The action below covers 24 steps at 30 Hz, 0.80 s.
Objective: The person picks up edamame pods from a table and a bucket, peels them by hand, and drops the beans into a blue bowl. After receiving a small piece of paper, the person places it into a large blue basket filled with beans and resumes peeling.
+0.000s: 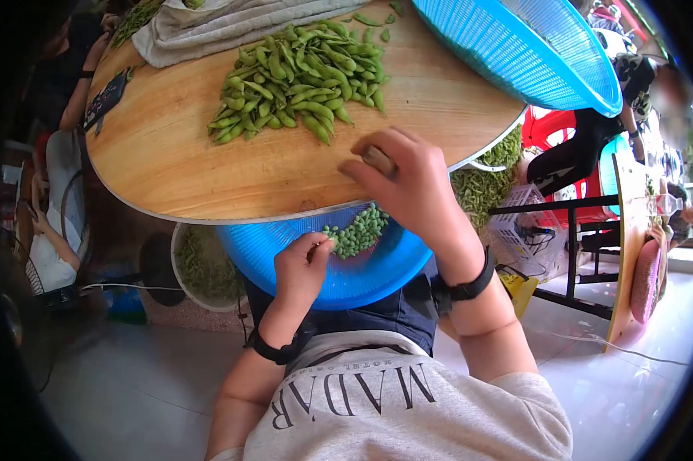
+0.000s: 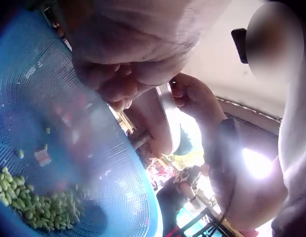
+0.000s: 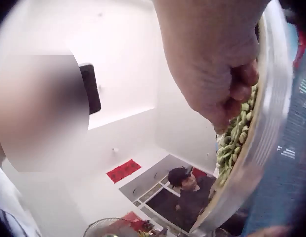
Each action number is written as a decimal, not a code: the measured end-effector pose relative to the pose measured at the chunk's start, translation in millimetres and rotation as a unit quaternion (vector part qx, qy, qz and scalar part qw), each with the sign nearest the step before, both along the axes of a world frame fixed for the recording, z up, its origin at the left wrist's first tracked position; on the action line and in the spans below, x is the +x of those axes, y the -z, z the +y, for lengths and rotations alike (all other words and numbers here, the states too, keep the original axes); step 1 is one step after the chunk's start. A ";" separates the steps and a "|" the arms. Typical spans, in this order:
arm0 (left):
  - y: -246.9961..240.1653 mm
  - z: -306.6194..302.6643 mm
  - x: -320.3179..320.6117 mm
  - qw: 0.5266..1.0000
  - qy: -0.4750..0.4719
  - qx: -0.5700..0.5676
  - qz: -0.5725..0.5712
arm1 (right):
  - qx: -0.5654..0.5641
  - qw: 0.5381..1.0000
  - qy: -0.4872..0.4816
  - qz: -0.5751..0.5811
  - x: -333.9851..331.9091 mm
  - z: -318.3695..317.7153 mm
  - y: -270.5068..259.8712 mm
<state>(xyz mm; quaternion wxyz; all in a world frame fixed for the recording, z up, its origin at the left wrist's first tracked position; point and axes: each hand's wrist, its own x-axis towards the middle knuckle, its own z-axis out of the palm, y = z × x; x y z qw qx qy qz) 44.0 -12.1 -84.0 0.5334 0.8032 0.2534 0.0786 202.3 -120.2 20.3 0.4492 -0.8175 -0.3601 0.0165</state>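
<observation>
My left hand (image 1: 299, 269) is over a blue plastic basket (image 1: 254, 265), thumb and forefinger brought together beside a heap of shelled green soybeans (image 1: 358, 237). A small pale spot shows at those fingertips; I cannot tell whether they pinch anything. In the left wrist view the curled fingers (image 2: 123, 86) hang beside the basket's rim. My right hand (image 1: 408, 178) is above the table's near edge, fingers loosely bent, thumb apart from them, nothing seen held. Ahead of it lies a pile of green soybean pods (image 1: 296, 81), partly hidden behind the right hand in its wrist view.
The round wooden table (image 1: 154, 161) has a grey cloth (image 1: 200, 34) and another blue basket (image 1: 531, 58) on it. Tubs of pods (image 1: 208, 265) stand below at the left and right. Other people sit at the left, near a phone (image 1: 107, 98) on the table.
</observation>
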 end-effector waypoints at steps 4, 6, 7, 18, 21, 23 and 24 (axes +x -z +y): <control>-27.0 24.9 -25.3 0.993 -0.062 0.084 -0.049 | -0.166 0.981 0.011 -0.095 10.5 32.9 1.4; -27.2 53.4 -52.7 0.986 -0.103 0.123 -0.032 | -0.140 0.985 0.025 -0.097 10.9 38.3 6.3; -25.5 71.1 -67.8 0.979 -0.116 0.167 0.009 | -0.129 0.985 0.026 -0.108 11.0 38.1 8.2; -90.4 28.7 -31.8 0.907 -0.038 -0.368 -0.202 | 0.151 0.813 -0.169 0.536 -71.0 13.1 8.9; -91.2 13.6 -25.0 0.902 -0.036 -0.363 -0.229 | 0.133 0.824 -0.165 0.525 -80.8 2.1 13.5; -94.8 8.7 -27.5 0.916 -0.023 -0.329 -0.226 | 0.098 0.857 -0.177 0.474 -78.7 -9.6 16.6; -95.9 8.4 -29.7 0.928 -0.032 -0.303 -0.212 | 0.101 0.860 -0.166 0.472 -76.1 -13.3 13.2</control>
